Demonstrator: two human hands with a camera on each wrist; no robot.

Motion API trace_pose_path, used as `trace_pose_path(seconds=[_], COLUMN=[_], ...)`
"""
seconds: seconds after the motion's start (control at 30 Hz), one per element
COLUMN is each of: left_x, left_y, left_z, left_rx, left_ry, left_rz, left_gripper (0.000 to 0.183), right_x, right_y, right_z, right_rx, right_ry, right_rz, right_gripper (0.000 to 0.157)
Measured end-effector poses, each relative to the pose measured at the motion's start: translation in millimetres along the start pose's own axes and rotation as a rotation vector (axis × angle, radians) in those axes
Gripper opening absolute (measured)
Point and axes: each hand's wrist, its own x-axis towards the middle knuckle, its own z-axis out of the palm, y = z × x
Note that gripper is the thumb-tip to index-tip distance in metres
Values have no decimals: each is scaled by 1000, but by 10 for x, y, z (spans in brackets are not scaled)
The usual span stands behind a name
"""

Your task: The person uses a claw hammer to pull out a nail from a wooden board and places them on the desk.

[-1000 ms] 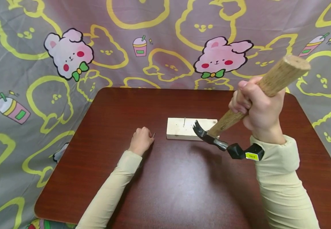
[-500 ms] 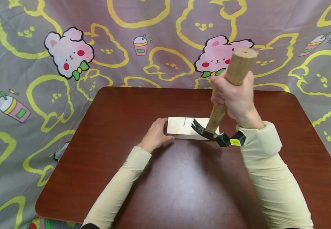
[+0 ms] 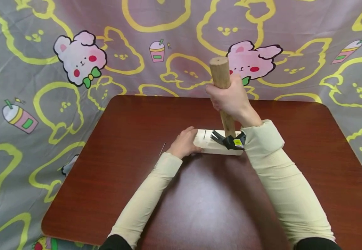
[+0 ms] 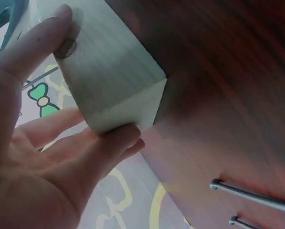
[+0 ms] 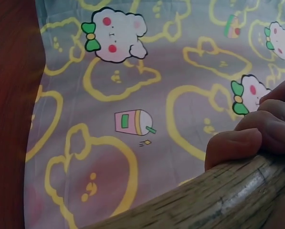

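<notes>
My right hand [image 3: 229, 97] grips the wooden handle [image 5: 218, 195] of a claw hammer [image 3: 228, 123], butt end up. Its black claw head hangs over the right part of a pale wooden block [image 3: 217, 150], with the forked claw toward the left. A nail [image 3: 205, 134] stands upright from the block's top, just left of the claw. At the block's left end is my left hand [image 3: 184, 141]. In the left wrist view the left thumb [image 4: 42, 40] lies along the block's long side, while the fingers reach round its end.
Loose nails lie on the brown table [image 3: 84, 194] left of the block; the left wrist view shows two, one nail [image 4: 252, 194] above a shorter-looking nail [image 4: 242, 223]. A patterned curtain [image 3: 181, 45] hangs behind the table and along its sides.
My left hand has gone from a nail on the table rightward to the block's left end. The right hand has brought the hammer leftward, its handle now more upright.
</notes>
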Motion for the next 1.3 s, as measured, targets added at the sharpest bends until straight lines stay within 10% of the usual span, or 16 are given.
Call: trace_pose_path(seconds=[0.67,1.3], left_x=[17,11], left_y=[110,68], left_z=[39,36], left_rx=[40,83], left_ry=[-19,-9], left_rz=[43,59], left_gripper=[76,69], right_x=[116,95], right_y=[26,52], right_z=[67,42], right_rx=[-140,170], right_ry=[-21,28], right_rz=[29,-59], right_gripper=[27,26])
